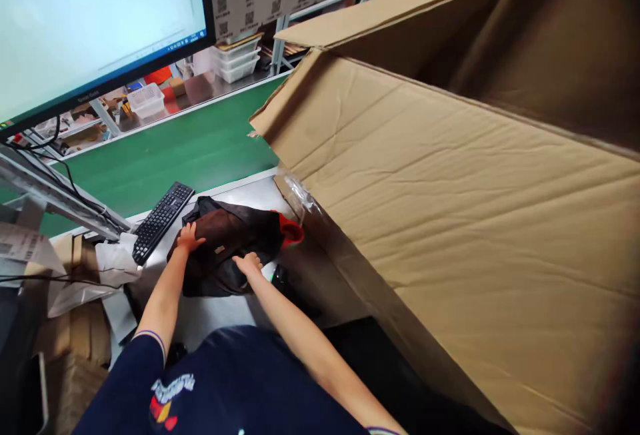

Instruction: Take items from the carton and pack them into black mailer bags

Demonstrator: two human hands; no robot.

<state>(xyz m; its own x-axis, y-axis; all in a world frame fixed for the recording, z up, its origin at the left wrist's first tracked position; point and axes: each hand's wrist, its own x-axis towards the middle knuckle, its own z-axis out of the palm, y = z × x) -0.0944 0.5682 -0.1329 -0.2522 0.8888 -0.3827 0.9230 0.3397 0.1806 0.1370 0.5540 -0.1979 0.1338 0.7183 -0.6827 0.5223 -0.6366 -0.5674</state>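
A dark brown-black fabric item (220,232) with a small tan label lies on the pale worktop (220,315). I cannot tell whether it is a bag or a garment. Something red (291,229) shows at its right end. My left hand (189,238) rests on its left part, thumb spread from the fingers. Near its lower right side, my right hand (249,263) has curled fingers closed on the fabric, thumb pointing left. What lies beneath the item is hidden.
A large open cardboard box (450,208) fills the right side. A black keyboard (164,222) lies left of the fabric, below a monitor (100,15). Behind runs a green conveyor belt (200,148). White baskets (146,100) stand beyond it. Plastic wrap (75,295) and cardboard sit at the left.
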